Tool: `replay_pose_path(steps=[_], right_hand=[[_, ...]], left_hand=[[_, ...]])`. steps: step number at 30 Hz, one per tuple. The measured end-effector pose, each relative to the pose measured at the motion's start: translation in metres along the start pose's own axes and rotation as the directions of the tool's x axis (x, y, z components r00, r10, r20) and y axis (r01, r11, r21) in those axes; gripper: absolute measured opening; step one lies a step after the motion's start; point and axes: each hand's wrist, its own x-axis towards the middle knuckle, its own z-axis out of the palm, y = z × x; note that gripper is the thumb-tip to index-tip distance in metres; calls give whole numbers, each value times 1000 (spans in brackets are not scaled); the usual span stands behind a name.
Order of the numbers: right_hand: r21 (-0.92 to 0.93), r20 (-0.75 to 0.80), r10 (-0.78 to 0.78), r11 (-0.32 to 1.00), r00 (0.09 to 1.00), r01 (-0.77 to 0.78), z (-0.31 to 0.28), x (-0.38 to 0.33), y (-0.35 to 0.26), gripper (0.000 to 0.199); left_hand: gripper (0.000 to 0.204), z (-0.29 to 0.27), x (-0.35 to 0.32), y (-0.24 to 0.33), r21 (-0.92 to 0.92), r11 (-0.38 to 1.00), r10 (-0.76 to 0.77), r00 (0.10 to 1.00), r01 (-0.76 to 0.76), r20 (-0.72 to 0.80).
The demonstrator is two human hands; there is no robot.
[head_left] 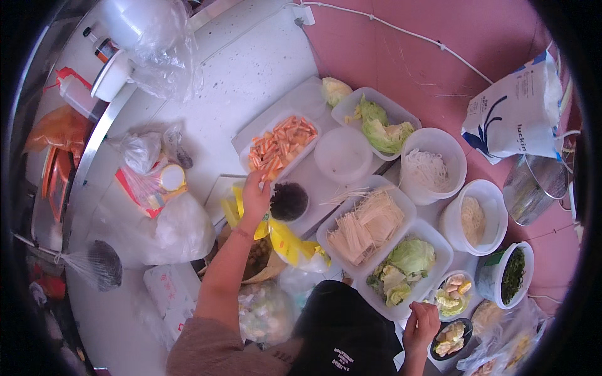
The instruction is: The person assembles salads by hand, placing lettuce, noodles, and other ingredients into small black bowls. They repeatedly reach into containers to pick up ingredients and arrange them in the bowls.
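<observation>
Bowl (289, 202) of dark food touches left hand (255, 195); right hand (421, 324) curled, empty.

Carrot tray (280, 145) behind dark bowl (288, 201), lidded tub (343, 154) to its right. Noodle tubs (434, 164) right of cabbage tray (376, 122). Enoki tray (367, 225) behind lettuce tray (406, 266). Bag (515, 113) far right, above strainer (535, 185).

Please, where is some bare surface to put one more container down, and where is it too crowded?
Free: the white floor between the plastic bags and the tray of orange sticks; also the pink floor between the white cable and the cabbage tub. Crowded: the tubs touch each other from the noodle bowl down to the right hand.
</observation>
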Motion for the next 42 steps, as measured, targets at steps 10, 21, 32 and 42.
replay_pose_path(steps=[10, 21, 32, 42], right_hand=[[-46, -30, 107, 993, 994, -109, 22, -4, -23, 26], [-52, 58, 222, 974, 973, -219, 23, -11, -26, 27], [781, 417, 518, 216, 747, -586, 54, -16, -19, 43], [897, 371, 701, -99, 610, -432, 20, -85, 17, 33]], left_hand=[[40, 44, 102, -33, 368, 636, 329, 669, -679, 667], [28, 53, 124, -31, 287, 658, 385, 639, -696, 666], [45, 36, -39, 147, -628, 733, 640, 577, -261, 507], [42, 81, -181, 308, -725, 686, 701, 212, 63, 681]])
